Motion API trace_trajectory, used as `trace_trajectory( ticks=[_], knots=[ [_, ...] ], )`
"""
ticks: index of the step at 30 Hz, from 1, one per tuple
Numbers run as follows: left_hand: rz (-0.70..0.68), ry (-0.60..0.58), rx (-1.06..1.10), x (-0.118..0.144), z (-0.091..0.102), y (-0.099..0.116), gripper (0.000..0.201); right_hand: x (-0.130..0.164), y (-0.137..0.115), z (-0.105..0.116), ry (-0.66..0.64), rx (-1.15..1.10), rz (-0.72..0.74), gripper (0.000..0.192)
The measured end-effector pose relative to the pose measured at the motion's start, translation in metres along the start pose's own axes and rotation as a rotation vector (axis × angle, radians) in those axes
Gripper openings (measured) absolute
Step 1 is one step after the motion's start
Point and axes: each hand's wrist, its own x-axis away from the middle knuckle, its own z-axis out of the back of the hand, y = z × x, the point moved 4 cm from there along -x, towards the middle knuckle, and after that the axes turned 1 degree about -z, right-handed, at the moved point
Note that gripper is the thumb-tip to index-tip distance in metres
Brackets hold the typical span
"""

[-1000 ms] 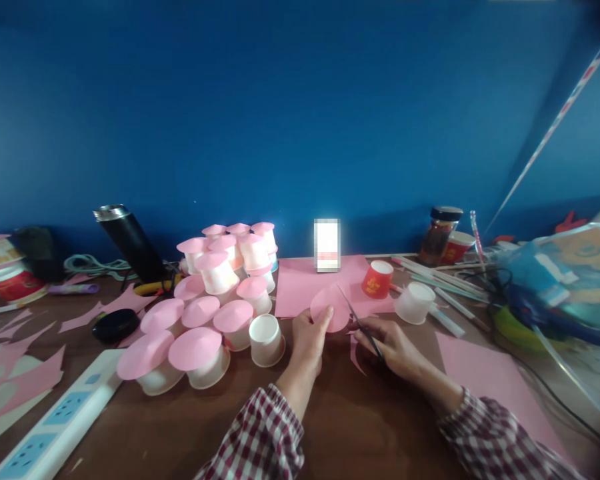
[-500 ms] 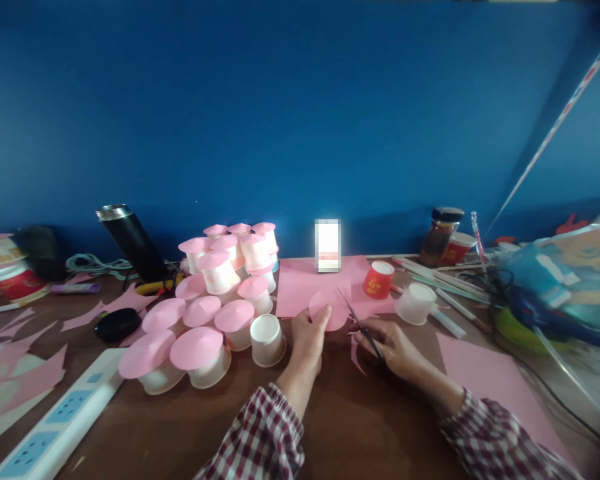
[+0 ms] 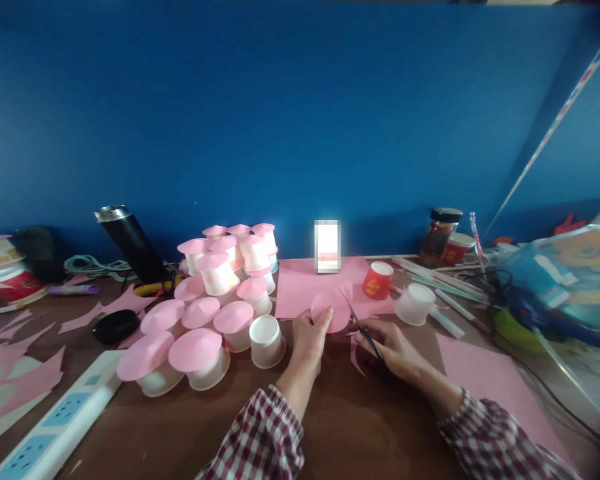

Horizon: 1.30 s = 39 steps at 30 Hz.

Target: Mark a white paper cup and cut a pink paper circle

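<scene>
A round pink paper disc (image 3: 337, 312) is pinched in my left hand (image 3: 310, 340), with the thumb on top of it. My right hand (image 3: 387, 347) grips a pair of scissors (image 3: 364, 328), whose blades point up and left beside the disc's right edge. The scissor handles are mostly hidden by my fingers. Just below the blades hangs or lies a thin pink paper offcut (image 3: 357, 360); which of the two I cannot tell. To the left of my left hand stands a white paper cup (image 3: 267, 342), and a red paper cup (image 3: 378, 281) is beyond my right hand.
Several white cups with pink cone tops (image 3: 197, 350) crowd the left. A power strip (image 3: 63, 417), black flask (image 3: 130, 243) and paper scraps (image 3: 30, 387) lie further left. At right are another white cup (image 3: 415, 304), a lidded jar (image 3: 440, 237) and pink sheet (image 3: 495, 380).
Hardly anything differs. The pink disc has shifted very slightly between my hands, and the whole view has moved a touch. Both hands keep their holds.
</scene>
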Motion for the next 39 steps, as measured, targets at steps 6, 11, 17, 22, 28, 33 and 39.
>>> trace_trajectory(
  ticks=[6, 11, 17, 22, 28, 33, 39],
  knots=[
    [0.015, -0.015, 0.041, 0.0015, -0.0010, 0.0000, 0.042, 0.0000, -0.0018, 0.0007, 0.008, 0.006, 0.013, 0.041],
    [0.012, -0.003, 0.030, 0.0025, -0.0016, 0.0008, 0.043, -0.0004, -0.0024, 0.0004, 0.005, -0.006, 0.019, 0.042],
    [0.010, -0.001, 0.032, 0.0027, -0.0019, 0.0009, 0.043, 0.0002, -0.0052, 0.0007, 0.010, -0.012, 0.030, 0.040],
    [-0.002, -0.004, 0.016, 0.0024, -0.0017, 0.0012, 0.043, 0.0002, -0.0049, 0.0015, 0.010, 0.005, 0.038, 0.039],
    [0.006, -0.011, 0.026, 0.0020, -0.0018, 0.0015, 0.042, -0.0010, 0.0002, 0.0015, 0.001, 0.015, 0.041, 0.038],
    [0.013, -0.012, 0.068, 0.0022, -0.0023, 0.0019, 0.040, -0.0015, 0.0012, 0.0018, 0.007, 0.032, 0.042, 0.039],
    [0.018, -0.008, 0.063, 0.0022, -0.0014, 0.0015, 0.043, -0.0008, -0.0026, 0.0017, 0.015, 0.051, 0.048, 0.039]
  ],
)
